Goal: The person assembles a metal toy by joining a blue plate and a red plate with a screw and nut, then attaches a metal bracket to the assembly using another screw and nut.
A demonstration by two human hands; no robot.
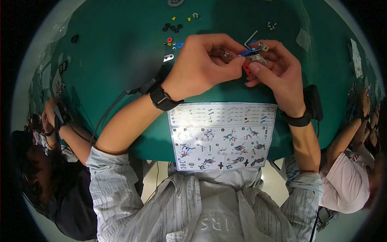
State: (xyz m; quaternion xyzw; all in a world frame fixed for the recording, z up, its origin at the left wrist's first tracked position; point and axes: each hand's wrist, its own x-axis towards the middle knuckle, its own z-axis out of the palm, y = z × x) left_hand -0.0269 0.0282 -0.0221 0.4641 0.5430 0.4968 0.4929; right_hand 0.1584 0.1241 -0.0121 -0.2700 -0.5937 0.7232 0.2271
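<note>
Above the instruction sheet [219, 129], both hands meet on a small part-built model [254, 59] of silver perforated plates with blue and red pieces. My left hand [209, 60] has its thumb and fingertips closed on the model's left side, where a thin metal bit shows between the fingers. My right hand [280, 70] pinches the silver plate and the red piece [246, 68] from the right. Fingers cover part of the model. An L-shaped hex key [250, 38] lies on the green table just beyond the hands.
Black rings [172, 27], yellow bits [173, 18], a red ring [169, 40], a silver two-hole plate [168, 57] and screws [271, 26] lie on the table [121, 48]. A grey wheel [175, 3] is at the far edge. Other people sit at left and right.
</note>
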